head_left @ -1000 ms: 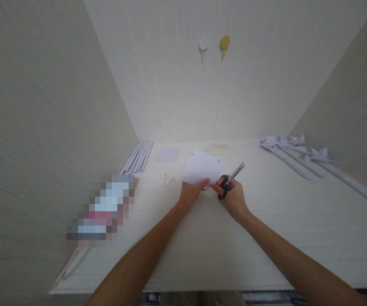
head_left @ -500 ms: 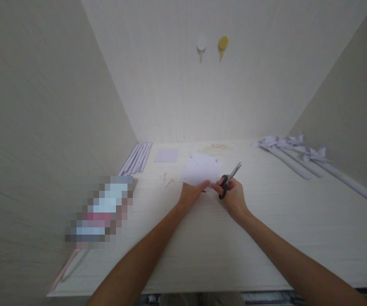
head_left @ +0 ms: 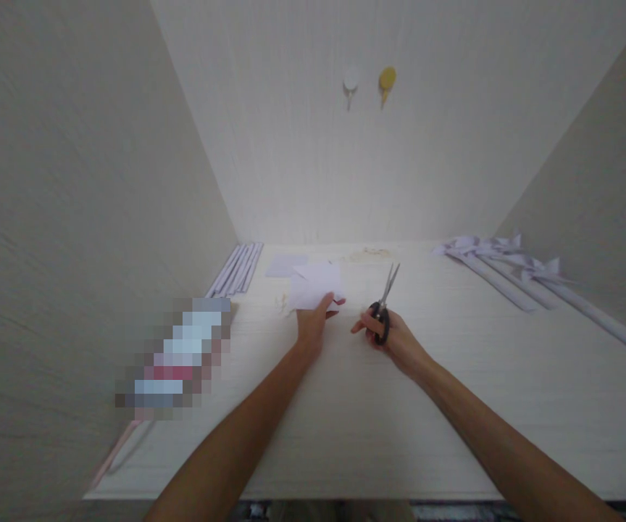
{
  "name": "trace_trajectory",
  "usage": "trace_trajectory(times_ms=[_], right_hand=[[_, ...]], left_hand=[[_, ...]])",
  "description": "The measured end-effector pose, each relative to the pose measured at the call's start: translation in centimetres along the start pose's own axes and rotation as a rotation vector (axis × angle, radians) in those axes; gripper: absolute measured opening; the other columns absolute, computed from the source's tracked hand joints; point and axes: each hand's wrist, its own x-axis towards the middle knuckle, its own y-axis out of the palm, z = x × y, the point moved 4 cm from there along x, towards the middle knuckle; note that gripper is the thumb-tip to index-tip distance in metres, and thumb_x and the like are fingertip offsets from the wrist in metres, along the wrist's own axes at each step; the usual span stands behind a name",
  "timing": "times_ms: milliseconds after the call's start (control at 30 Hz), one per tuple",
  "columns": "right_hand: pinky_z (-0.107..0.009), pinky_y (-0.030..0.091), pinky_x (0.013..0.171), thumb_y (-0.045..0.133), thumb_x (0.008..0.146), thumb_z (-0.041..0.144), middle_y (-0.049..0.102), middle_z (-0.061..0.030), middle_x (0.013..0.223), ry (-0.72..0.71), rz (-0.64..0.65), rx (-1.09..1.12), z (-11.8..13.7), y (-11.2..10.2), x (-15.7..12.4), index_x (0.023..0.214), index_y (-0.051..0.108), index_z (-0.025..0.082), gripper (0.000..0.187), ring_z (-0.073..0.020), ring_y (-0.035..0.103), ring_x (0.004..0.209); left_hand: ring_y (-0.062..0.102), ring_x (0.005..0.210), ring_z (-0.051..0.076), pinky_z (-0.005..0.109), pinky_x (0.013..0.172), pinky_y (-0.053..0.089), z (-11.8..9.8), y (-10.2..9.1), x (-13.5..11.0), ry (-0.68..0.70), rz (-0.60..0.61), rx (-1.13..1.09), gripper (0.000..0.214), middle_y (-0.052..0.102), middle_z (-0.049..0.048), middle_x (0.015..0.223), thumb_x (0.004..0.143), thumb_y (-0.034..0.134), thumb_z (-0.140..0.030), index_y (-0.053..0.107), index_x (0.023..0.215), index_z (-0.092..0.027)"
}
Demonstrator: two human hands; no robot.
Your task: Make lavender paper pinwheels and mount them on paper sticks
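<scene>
My left hand (head_left: 314,322) grips a square of white paper (head_left: 316,284) by its lower right part, thumb on top. A slit or loose flap shows near the sheet's upper left corner. To the right, apart from the paper, my right hand (head_left: 386,330) has its fingers through the black handles of a pair of scissors (head_left: 381,319). The blades point up and away, slightly parted, with nothing between them. Partly behind the held sheet, another pale paper square (head_left: 283,265) lies on the table (head_left: 335,435).
Several rolled paper sticks (head_left: 237,268) lie at the back left. Paper pinwheels on sticks (head_left: 508,268) rest at the back right. A blurred-out object with a cord (head_left: 177,355) stands by the left wall. One white hook (head_left: 351,81) and one yellow hook (head_left: 387,80) are on the back wall.
The paper has moved left in my left hand, away from my right hand. My right hand's fingers have left the sheet, and the scissors have turned more upright.
</scene>
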Motion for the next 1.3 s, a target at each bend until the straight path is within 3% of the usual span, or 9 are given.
trace_trajectory(times_ms=[133, 300, 533, 700, 1300], right_hand=[[-0.018, 0.018, 0.033, 0.051, 0.073, 0.050, 0.063, -0.0053, 0.063, 0.115, 0.250, 0.017, -0.3, 0.8, -0.5, 0.070, 0.044, 0.016, 0.035, -0.0041, 0.034, 0.038], [-0.018, 0.013, 0.030, 0.045, 0.074, 0.055, 0.062, -0.0042, 0.054, 0.201, 0.397, -0.019, -0.4, 0.9, -0.9, 0.070, 0.046, 0.015, 0.040, -0.0036, 0.029, 0.033], [-0.022, 0.012, 0.033, 0.048, 0.071, 0.056, 0.052, 0.0004, 0.037, 0.221, 0.443, -0.310, 0.3, 0.9, -1.2, 0.056, 0.041, 0.017, 0.042, -0.0036, 0.026, 0.030], [-0.022, 0.015, 0.036, 0.046, 0.071, 0.055, 0.052, 0.0004, 0.038, 0.205, 0.460, -0.400, 0.4, 0.8, -1.3, 0.054, 0.039, 0.018, 0.042, -0.0048, 0.029, 0.033], [-0.022, 0.016, 0.036, 0.046, 0.071, 0.055, 0.051, 0.0010, 0.037, 0.209, 0.426, -0.447, 0.2, 0.7, -1.2, 0.054, 0.038, 0.019, 0.041, -0.0048, 0.028, 0.032]], left_hand=[[0.064, 0.063, 0.014, 0.019, 0.050, 0.045, 0.0, -0.5, 0.5, -0.019, -0.071, -0.101, 0.027, 0.065, 0.0052, 0.078, 0.061, 0.063, -0.020, 0.056, 0.085, -0.012], [0.063, 0.060, 0.012, 0.018, 0.048, 0.045, -0.1, -0.6, 0.7, -0.011, -0.094, -0.170, 0.027, 0.065, 0.0034, 0.074, 0.060, 0.064, -0.018, 0.056, 0.084, -0.012], [0.061, 0.055, 0.009, 0.016, 0.046, 0.044, -0.3, -0.7, 0.7, 0.000, -0.116, -0.235, 0.027, 0.064, -0.0008, 0.069, 0.060, 0.064, -0.015, 0.056, 0.085, -0.015], [0.062, 0.055, 0.010, 0.017, 0.047, 0.045, -0.2, -0.6, 0.6, -0.017, -0.118, -0.236, 0.029, 0.064, 0.0004, 0.068, 0.060, 0.063, -0.014, 0.056, 0.088, -0.014], [0.062, 0.055, 0.012, 0.019, 0.047, 0.044, -0.3, -0.6, 0.5, -0.011, -0.122, -0.176, 0.031, 0.064, 0.0010, 0.070, 0.058, 0.064, -0.016, 0.057, 0.088, -0.014]])
